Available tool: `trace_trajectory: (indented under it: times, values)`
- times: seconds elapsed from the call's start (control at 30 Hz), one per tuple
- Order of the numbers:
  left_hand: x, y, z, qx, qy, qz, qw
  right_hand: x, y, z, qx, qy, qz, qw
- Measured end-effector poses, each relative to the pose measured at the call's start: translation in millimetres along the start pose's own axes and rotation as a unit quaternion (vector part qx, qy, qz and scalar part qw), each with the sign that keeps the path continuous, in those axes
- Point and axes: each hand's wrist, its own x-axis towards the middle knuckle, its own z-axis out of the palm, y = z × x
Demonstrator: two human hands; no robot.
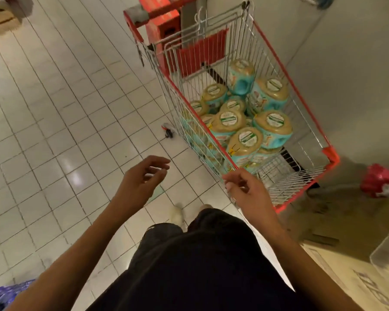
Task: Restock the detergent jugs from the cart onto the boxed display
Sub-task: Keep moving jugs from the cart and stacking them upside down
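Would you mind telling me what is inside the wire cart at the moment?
The cart holds a pile of teal detergent jugs with tan tops, stacked in layers. How many lie beneath the top ones is covered. A red panel hangs at its far end.

The cart (290,185) is open on top and reachable from above, but its red-rimmed wire walls block any reach from the side. Detergent jugs (272,124) crowd the middle and left, and bare wire shows at the near end. A grey wall (346,63) stands close on the right, while the tiled floor (54,131) lies open to the left.
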Motion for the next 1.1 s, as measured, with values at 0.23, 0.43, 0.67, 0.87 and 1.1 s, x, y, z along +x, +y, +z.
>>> trace_trajectory:
  times: [0.23,0.43,0.67,0.87,1.1]
  values:
    - [120,25,1,0.017,-0.059,0.031,0.998,72,-8,-16,0.031,0.073,0.035,0.996]
    - [215,45,17,0.047,-0.128,0.039,0.99,156,-4,-38,0.063,0.115,0.061,0.99]
    - [317,64,64,0.082,-0.216,0.046,0.972,236,5,-58,0.047,0.129,0.108,0.985]
    - [378,51,137,0.302,-0.313,0.073,0.897,262,26,-61,-0.012,0.15,0.147,0.978]
    - [418,16,190,0.466,-0.393,0.155,0.777,274,57,-33,-0.112,0.25,0.293,0.916]
